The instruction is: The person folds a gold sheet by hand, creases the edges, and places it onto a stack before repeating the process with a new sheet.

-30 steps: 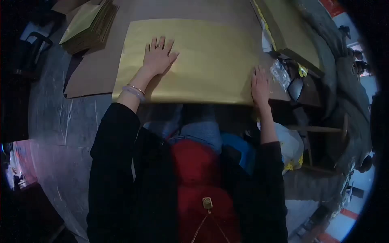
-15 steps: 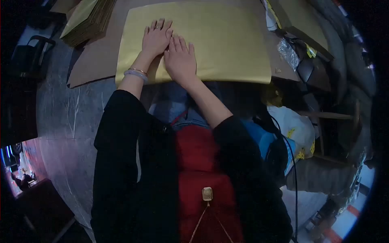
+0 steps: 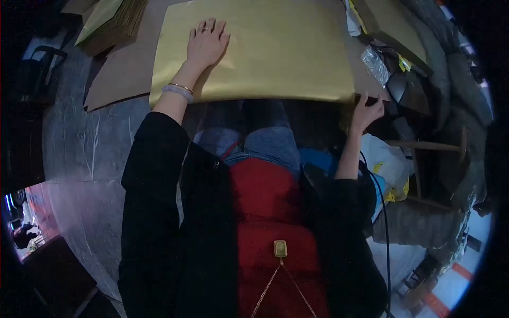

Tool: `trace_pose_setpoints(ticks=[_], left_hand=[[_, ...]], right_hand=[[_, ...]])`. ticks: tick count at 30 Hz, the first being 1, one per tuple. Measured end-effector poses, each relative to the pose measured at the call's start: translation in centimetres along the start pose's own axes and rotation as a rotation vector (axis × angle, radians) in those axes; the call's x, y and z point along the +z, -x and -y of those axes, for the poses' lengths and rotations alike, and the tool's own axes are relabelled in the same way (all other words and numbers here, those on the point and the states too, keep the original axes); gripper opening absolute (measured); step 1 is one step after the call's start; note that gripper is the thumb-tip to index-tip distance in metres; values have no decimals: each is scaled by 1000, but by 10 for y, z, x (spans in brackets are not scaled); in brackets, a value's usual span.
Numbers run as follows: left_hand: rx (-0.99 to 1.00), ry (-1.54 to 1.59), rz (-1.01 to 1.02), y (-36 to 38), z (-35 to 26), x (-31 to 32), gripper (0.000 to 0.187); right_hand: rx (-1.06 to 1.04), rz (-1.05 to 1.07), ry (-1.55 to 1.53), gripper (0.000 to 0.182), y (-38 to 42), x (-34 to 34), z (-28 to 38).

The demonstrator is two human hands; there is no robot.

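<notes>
Head cam feed, wide lens: I get the sheet (image 3: pixel 275 58) at 12, gold, lying on brown board (image 3: pixel 124 74), its near edge facing 6. L hand (image 3: pixel 207 46) at 11, palm down flat on sheet's L half, fingers slightly spread, thumb out to the side. Ring (image 3: pixel 205 28) on one finger, bangles (image 3: pixel 179 91) at that wrist. R hand (image 3: pixel 367 112) at 2, just beside sheet's near R corner, fingers bent, w/ a gap showing btw two tips; I can't tell if they touch or pinch the sheet or board edge there.

Jeans (image 3: pixel 270 143) show just below sheet's near edge, mid-view. Red top (image 3: pixel 270 185) toward 6, w/ pendant (image 3: pixel 280 248) on a thin chain. Black sleeves (image 3: pixel 154 159) at 8 & 4, forearms bare past them.

Stack (image 3: pixel 116 24) btw 10 & 11, partly cut off by frame, near sheet's far L corner. Foil (image 3: pixel 375 64) just shy of 2, near sheet's R side; cardboard slab (image 3: pixel 392 24) at 1:30, farther out. White bag (image 3: pixel 389 164) w/ yellow bits at 3. Black cord (image 3: pixel 386 238) runs down at 4. Grey floor (image 3: pixel 74 143) at 9. Far edges of my view: too dark to ID.
</notes>
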State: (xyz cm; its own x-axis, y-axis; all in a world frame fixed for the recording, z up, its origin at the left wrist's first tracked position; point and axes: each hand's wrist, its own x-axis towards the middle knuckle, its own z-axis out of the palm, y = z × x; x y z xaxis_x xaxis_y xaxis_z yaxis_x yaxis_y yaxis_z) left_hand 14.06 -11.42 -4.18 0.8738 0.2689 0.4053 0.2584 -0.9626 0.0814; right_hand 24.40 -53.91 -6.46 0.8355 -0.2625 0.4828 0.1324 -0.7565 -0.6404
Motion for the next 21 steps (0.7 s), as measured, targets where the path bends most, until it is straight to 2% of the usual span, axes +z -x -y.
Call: trace_pose_setpoints(ticks=[1, 2, 3, 4, 5, 6, 8, 9, 10, 12, 13, 15, 17, 20, 21], left_hand=[[-3, -24, 3, 1, -8, -9, 45], [-8, -25, 4, 1, -10, -10, 45], [70, 47, -66, 1, -10, -11, 41], [150, 116, -136, 1, -11, -11, 38], [277, 15, -153, 0, -12, -11, 35], [277, 8, -146, 0, -13, -7, 35], [502, 235, -178, -5, -12, 2, 30], [413, 252, -108, -3, -19, -12, 29], [322, 272, -41, 0, -30, -25, 29], [113, -29, 207, -2, -46, -24, 32], [19, -130, 341, -3, -61, -26, 33], [-203, -92, 254, 9, -92, -38, 49], [-193, -42, 98, 26, -112, -25, 58], [71, 209, 127, 53, -127, -26, 58], [69, 200, 126, 55, -122, -28, 58]], right_hand=[[171, -74, -193, 66, 14, -6, 4], [490, -54, -392, 71, 26, -12, 14], [489, -51, -392, 71, 31, -16, 12], [756, 234, -849, 69, 36, -19, 10], [1009, 536, -1306, 66, 41, -18, 9], [1138, 545, -1351, 53, 40, -11, 9], [926, 566, -1280, 41, 38, -8, 8], [905, 541, -1236, 27, 35, -7, 13], [813, 567, -1093, 23, 31, -11, 9], [631, 544, -802, 20, 23, -17, 10], [580, 548, -749, 22, 22, -17, 15], [464, 569, -643, 27, 19, -21, 23], [465, 567, -595, 28, 19, -24, 31], [426, 550, -605, 30, 22, -19, 25], [470, 543, -573, 30, 20, -22, 31]])
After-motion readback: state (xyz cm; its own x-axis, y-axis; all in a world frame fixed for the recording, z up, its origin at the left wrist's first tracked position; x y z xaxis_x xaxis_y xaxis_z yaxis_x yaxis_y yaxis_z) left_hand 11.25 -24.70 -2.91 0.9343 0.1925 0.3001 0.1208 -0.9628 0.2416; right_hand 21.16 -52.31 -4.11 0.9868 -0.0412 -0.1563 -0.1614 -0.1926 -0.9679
